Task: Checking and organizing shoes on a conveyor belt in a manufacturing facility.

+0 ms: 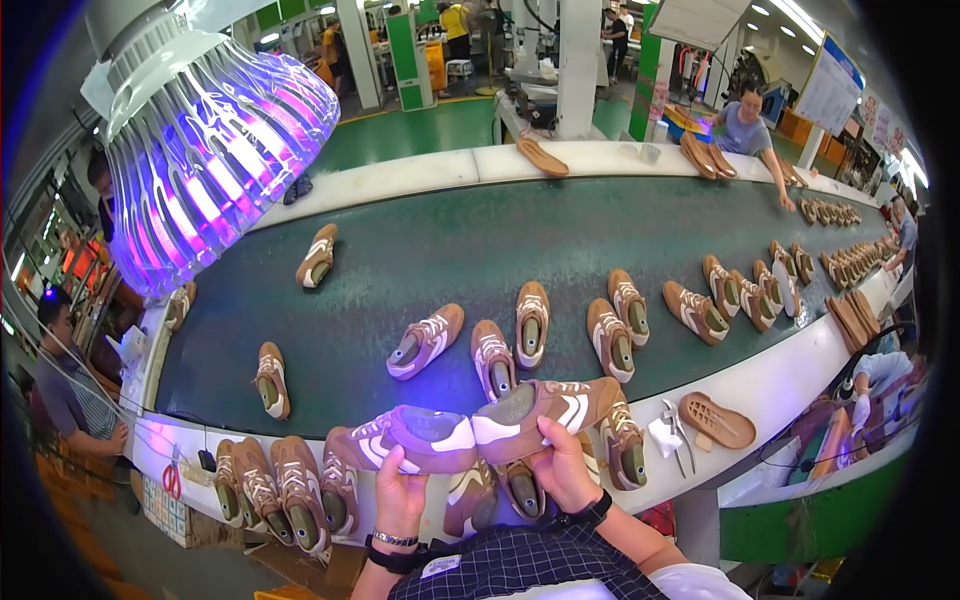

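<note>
Side by side above the near edge of the line, two brown sneakers with white stripes and white heel patches are held up, heels meeting in the middle. My left hand (400, 495) grips the left sneaker (408, 437), its toe to the left. My right hand (566, 468) is closed around the heel side of the right sneaker (545, 408), whose toe points right. Behind and below them, more sneakers (524, 490) stand on the white ledge, partly hidden by my hands and the held pair. To the left of my left hand is a row of similar sneakers (298, 485).
A green conveyor belt (420, 250) carries several sneakers. A purple-lit lamp (215, 150) hangs at upper left. On the near ledge lie pliers (680, 435), a brown sole (717, 420) and red scissors (172, 482). Across the belt a co-worker (745, 130) reaches over it; another person (75, 380) is left.
</note>
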{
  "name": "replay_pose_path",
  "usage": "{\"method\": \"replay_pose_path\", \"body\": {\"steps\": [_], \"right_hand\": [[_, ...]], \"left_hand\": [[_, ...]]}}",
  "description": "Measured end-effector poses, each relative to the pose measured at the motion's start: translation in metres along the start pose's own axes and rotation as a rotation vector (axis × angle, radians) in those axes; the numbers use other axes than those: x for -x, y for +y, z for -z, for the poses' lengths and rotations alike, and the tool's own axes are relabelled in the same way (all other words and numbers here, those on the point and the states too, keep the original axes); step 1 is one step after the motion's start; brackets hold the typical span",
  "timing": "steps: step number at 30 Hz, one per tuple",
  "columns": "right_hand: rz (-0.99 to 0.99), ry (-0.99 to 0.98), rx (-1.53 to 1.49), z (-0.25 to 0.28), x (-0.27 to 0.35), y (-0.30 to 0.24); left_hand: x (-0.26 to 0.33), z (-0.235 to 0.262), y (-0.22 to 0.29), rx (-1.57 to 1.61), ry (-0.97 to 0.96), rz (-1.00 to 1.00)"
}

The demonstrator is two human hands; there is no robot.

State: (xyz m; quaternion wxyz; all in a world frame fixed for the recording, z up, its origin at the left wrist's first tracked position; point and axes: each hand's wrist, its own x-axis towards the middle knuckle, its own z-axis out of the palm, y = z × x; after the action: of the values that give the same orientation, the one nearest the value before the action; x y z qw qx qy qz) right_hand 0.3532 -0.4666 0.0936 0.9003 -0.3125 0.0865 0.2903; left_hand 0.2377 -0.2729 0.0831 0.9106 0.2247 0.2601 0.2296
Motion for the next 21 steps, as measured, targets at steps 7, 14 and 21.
{"method": "replay_pose_path", "body": {"steps": [7,14,21], "right_hand": [[-0.017,-0.064,0.074,0.000,0.003,0.000],[-0.407,-0.082,-0.029,0.034,0.001,0.004],[-0.618,-0.220,-0.081,0.040,0.000,-0.004]], "left_hand": [[0.003,-0.001,0.013,-0.025,-0.050,0.023],[0.004,0.027,-0.005,0.064,-0.030,0.212],[-0.130,0.077,0.098,0.115,-0.209,0.167]]}}
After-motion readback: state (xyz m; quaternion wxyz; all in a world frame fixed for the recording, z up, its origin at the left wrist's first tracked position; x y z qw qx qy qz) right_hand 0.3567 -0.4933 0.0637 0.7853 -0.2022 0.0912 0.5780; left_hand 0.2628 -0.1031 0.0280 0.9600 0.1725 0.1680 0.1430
